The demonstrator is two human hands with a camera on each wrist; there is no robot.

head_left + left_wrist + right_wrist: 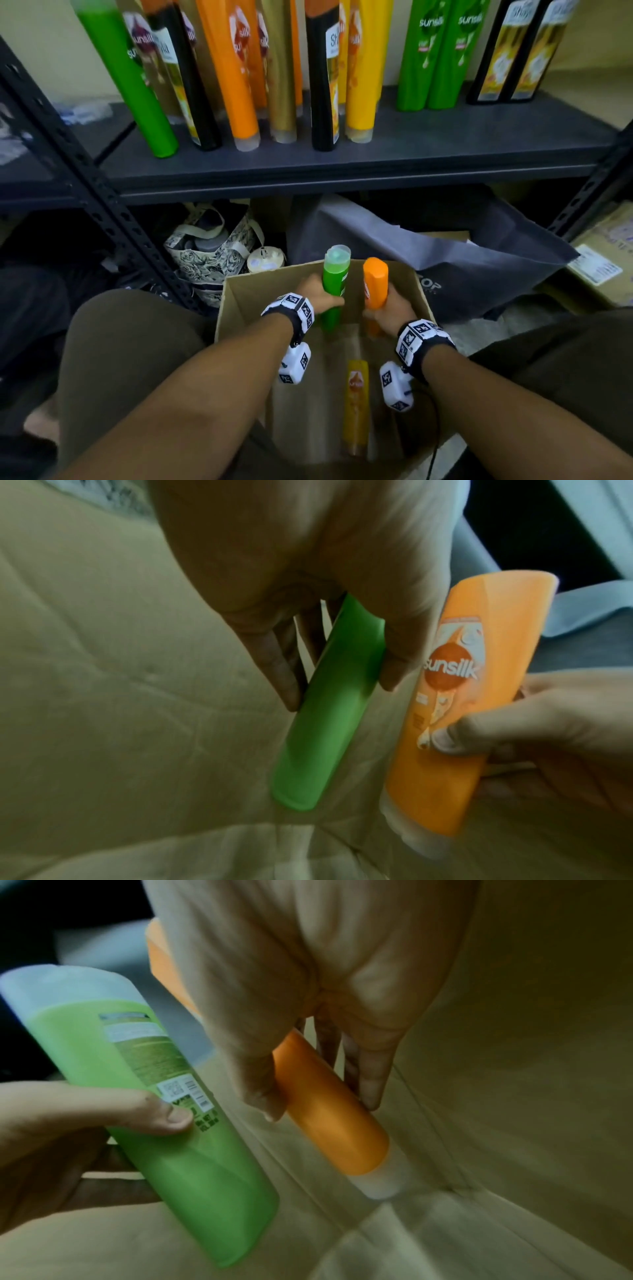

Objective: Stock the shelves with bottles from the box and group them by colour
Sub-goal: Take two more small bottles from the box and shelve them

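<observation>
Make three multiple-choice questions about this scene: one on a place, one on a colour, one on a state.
1. Where is the yellow bottle?
A. lying in the box
B. on the floor
C. in a hand

2. What colour is the bottle in the left hand?
A. black
B. green
C. yellow

3. How is the right hand?
A. flat and free
B. resting on the shelf
C. gripping the orange bottle

Answers: 1 A, it lies on the bottom of the box. 2 B, the fingers wrap the green bottle. 3 C, its fingers curl round the bottle.

green bottle point(334, 291), orange bottle point(375, 284), yellow bottle point(357, 407), brown box point(239, 294)
</observation>
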